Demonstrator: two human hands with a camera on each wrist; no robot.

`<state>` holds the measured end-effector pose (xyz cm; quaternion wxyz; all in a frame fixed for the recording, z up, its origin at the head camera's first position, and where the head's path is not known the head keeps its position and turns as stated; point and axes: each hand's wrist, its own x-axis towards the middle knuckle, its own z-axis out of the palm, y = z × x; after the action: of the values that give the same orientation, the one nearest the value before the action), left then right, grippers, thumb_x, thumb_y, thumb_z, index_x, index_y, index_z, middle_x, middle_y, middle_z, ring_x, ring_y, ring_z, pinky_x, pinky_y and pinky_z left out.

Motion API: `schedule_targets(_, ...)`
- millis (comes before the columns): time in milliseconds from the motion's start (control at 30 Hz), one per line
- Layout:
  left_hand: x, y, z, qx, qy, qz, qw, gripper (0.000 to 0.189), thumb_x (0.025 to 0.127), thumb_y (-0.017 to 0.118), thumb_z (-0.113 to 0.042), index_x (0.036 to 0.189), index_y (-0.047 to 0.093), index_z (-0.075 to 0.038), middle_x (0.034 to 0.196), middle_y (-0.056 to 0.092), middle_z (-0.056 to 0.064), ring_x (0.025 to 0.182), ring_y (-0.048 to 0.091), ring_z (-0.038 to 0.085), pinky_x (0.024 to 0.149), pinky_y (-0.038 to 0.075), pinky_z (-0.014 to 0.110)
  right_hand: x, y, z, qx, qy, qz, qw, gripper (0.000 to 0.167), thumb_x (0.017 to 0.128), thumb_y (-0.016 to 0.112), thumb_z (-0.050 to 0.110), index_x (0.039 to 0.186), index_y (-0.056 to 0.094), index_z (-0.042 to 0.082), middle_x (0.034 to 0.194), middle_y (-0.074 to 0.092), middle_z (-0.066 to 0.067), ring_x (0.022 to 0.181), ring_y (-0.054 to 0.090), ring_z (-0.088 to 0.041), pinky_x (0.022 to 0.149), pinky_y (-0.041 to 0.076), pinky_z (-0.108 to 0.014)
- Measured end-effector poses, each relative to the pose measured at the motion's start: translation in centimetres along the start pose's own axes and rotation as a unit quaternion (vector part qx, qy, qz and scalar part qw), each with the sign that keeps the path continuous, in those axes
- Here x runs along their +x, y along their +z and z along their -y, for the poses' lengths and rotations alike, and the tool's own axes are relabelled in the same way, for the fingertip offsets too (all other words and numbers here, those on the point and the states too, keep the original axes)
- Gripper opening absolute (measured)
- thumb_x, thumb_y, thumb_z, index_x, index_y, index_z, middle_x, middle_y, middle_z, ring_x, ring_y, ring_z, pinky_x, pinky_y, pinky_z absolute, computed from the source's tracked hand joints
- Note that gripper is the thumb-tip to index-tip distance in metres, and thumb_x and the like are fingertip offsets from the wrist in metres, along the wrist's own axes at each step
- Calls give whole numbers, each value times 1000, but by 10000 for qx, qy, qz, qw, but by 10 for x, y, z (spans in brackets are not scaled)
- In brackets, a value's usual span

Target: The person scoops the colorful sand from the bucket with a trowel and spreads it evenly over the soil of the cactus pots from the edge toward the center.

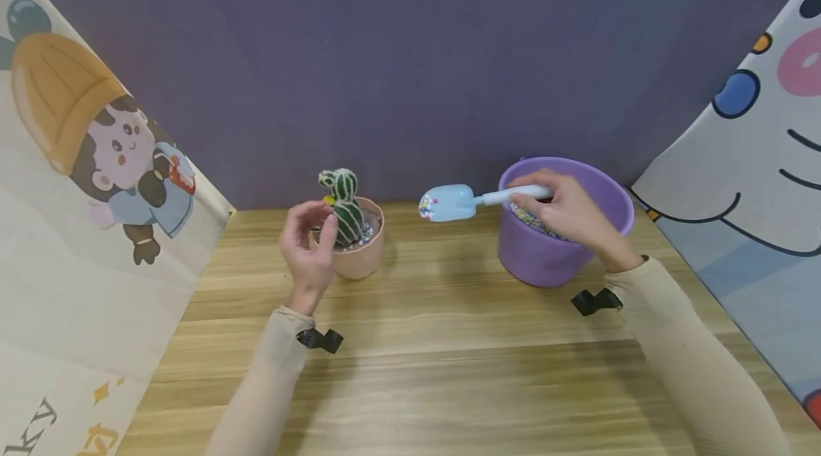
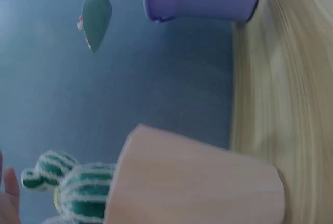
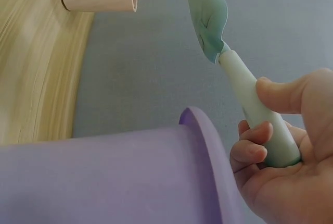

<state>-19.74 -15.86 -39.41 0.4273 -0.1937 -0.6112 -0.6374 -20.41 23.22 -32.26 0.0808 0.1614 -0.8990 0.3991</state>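
My right hand (image 1: 564, 208) grips the white handle of a light blue hand trowel (image 1: 452, 202), held level above the table. Small multicoloured beads (image 1: 427, 206) lie at the tip of its blade. The grip shows closely in the right wrist view, fingers and thumb wrapped round the handle (image 3: 252, 99). Under that hand stands a purple bucket (image 1: 539, 263) with more coloured beads inside. My left hand (image 1: 309, 246), its fingers loosely bent and holding nothing, hovers by a green striped cactus (image 1: 349, 221). The cactus grows from a pale pink pot (image 1: 359, 263), with some beads around its base.
The wooden table (image 1: 410, 356) runs up to a dark blue-grey back panel (image 1: 410, 71). White printed panels stand at the sides, with a cartoon child (image 1: 122, 142) on the left one. Pot and bucket both stand near the back edge, a stretch of table between them.
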Motion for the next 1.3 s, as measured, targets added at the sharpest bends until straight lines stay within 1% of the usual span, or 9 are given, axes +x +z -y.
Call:
schedule_targets(100, 0, -8, 5, 15, 50, -375, 9993, 31, 85, 69, 6, 110, 59, 21, 104, 70, -8, 96, 66, 11, 83, 53, 22, 2, 3, 1, -5, -26, 6, 10000, 23, 102, 73, 19, 120, 78, 6, 100, 69, -12, 73, 52, -12, 62, 43, -24)
schedule_targets(233, -1, -20, 13, 70, -1, -929, 9957, 35, 82, 71, 9, 116, 62, 12, 108, 68, -2, 102, 64, 16, 94, 51, 29, 3, 8, 2, 28, -19, 21, 10000, 23, 102, 73, 19, 119, 78, 5, 103, 70, -12, 73, 52, -13, 62, 43, -23)
schedule_targets(333, -2, -30, 19, 29, -302, -1147, 9929, 40, 84, 71, 8, 123, 61, 3, 111, 65, 2, 106, 62, 15, 95, 50, 30, 4, 10, 4, 50, -11, 14, 10000, 23, 102, 73, 19, 120, 78, 5, 103, 69, -12, 73, 52, -13, 62, 43, -23)
schedule_targets(433, -4, -39, 25, 89, -658, -1107, 9916, 42, 87, 70, 6, 127, 60, 2, 116, 64, 8, 109, 60, 17, 92, 48, 29, 5, 14, 4, 125, -31, 29, 9999, 24, 102, 73, 19, 120, 78, 4, 102, 69, -13, 72, 52, -13, 62, 44, -23)
schedule_targets(633, -13, -54, 42, 571, -1453, -436, 9868, 54, 88, 73, 2, 139, 55, 3, 132, 61, 9, 122, 56, 24, 97, 47, 30, 8, 22, 4, 130, -86, 88, 9998, 23, 103, 72, 20, 120, 78, 6, 98, 68, -12, 77, 52, -16, 66, 44, -24)
schedule_targets(733, -15, -58, 48, 863, -1957, 186, 9767, 66, 89, 75, -2, 149, 49, 0, 144, 57, 12, 129, 52, 18, 103, 45, 34, 9, 25, 5, 74, -80, 121, 9999, 24, 103, 71, 21, 121, 78, 6, 98, 67, -12, 80, 52, -18, 67, 43, -24)
schedule_targets(833, -18, -62, 51, 1268, -2251, 809, 9626, 77, 89, 79, -10, 156, 43, -1, 153, 52, 18, 137, 49, 20, 111, 44, 44, 12, 31, 6, 90, -58, 156, 9998, 25, 103, 71, 20, 121, 78, 4, 97, 66, -12, 81, 52, -20, 68, 43, -25)
schedule_targets(967, -20, -65, 55, 1602, -2359, 1310, 9495, 85, 87, 82, -17, 160, 40, -2, 155, 51, 21, 142, 46, 32, 117, 41, 55, 15, 39, 7, 117, -119, 151, 9997, 23, 102, 72, 17, 119, 78, 3, 94, 64, -12, 79, 53, -21, 68, 44, -26)
schedule_targets(1300, -20, -69, 63, 1763, -2368, 2130, 9314, 85, 88, 83, -21, 160, 39, -7, 163, 46, 19, 148, 44, 37, 120, 40, 62, 23, 53, 15, 23, -275, 159, 9995, 24, 100, 74, 16, 118, 78, 2, 99, 70, -14, 79, 54, -20, 70, 45, -28)
